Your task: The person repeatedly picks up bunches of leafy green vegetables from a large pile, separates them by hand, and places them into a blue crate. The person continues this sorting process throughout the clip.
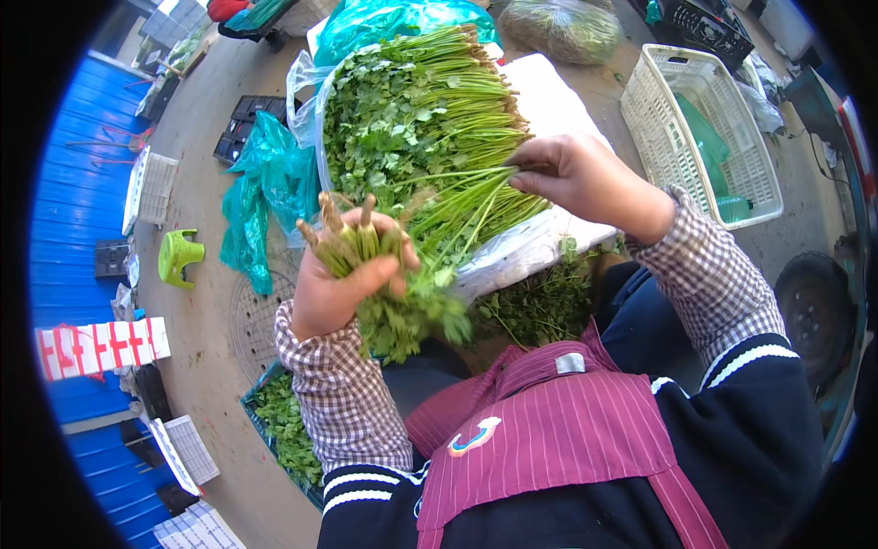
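My left hand [350,274] is closed around a bunch of leafy green herbs [405,316], root ends up, leaves hanging below and partly blurred. To its right, my right hand [562,178] pinches a few thin green stems [480,192] by their ends; their leaves trail down and left. Beyond both hands a large pile of leafy herbs [405,123] lies in rows, leaves to the left and brownish root ends to the right. Clear plastic [504,264] shows at the pile's near edge, over a white board or box [549,96].
A white plastic crate [761,158] with a green bag and bottle stands at right. Teal plastic bags [254,199], a black crate [257,110] and a green stool [182,257] are at left. Loose greens [542,309] lie below the board. Greens in a container [285,418] sit by my left sleeve.
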A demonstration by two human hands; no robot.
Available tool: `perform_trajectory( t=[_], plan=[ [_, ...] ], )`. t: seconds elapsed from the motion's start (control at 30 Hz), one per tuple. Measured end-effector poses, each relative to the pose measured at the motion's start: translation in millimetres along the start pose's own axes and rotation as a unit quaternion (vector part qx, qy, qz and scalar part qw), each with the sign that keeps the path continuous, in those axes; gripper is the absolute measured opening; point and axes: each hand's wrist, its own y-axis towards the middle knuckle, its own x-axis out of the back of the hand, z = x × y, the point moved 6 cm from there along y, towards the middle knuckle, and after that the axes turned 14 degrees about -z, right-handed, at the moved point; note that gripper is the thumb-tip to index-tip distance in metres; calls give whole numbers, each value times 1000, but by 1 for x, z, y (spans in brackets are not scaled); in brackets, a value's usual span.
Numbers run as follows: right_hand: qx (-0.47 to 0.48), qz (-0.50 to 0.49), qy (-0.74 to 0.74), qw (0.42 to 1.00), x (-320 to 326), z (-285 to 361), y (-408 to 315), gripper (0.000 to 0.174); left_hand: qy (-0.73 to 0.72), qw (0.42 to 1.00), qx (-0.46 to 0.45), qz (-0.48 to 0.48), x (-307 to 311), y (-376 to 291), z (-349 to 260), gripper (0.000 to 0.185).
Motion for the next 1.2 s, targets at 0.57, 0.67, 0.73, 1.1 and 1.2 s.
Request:
perform_trajectory(
  t=[0.57,0.67,0.73,1.1,1.2],
  plan=[
    [-121,8,352,928,-41,31,-2,9,-10,996,88,-25,-46,21,35,35],
    [-162,-52,389,905,-39,25,-1,7,-30,991,117,-55,-44,24,38,33],
    [-123,-2,332,935,-42,27,-2,10,11,994,96,-50,-39,24,42,31],
    [-81,195,157,965,-32,19,-1,15,6,992,88,-89,-22,22,34,35],
    [-1,389,19,921,-41,11,-26,27,-17,995,71,-70,-11,15,27,36]
  ],
)
